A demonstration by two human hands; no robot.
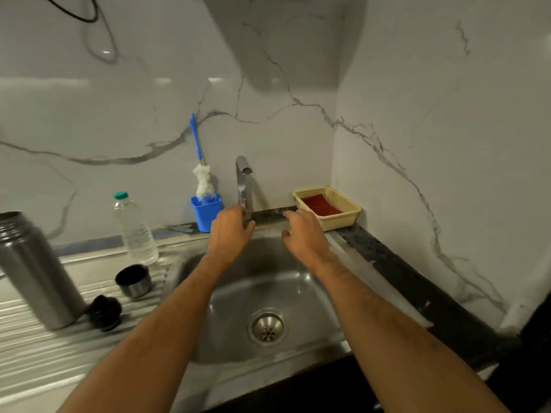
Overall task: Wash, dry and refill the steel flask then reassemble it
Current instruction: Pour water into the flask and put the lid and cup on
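The steel flask (pixel 32 272) stands uncapped on the ribbed drainboard at the far left. Its steel cup lid (pixel 133 281) sits mouth-up beside it, and the black stopper (pixel 105 312) lies at the flask's foot. A clear plastic water bottle (pixel 135 229) with a teal cap stands behind them. Over the back of the sink (pixel 238 338), my left hand (pixel 231 231) grips the handle at the base of the tap (pixel 243 180). My right hand (pixel 304 234) hovers a little to the right, fingers loosely curled, holding nothing. No stream shows under the spout.
A blue holder (pixel 206 213) with a blue-handled bottle brush (pixel 202 180) stands left of the tap. A yellow basket (pixel 343 204) holding a red cloth (pixel 321 206) sits in the back right corner. A dark counter edge (pixel 417 281) runs along the sink's right, marble walls behind.
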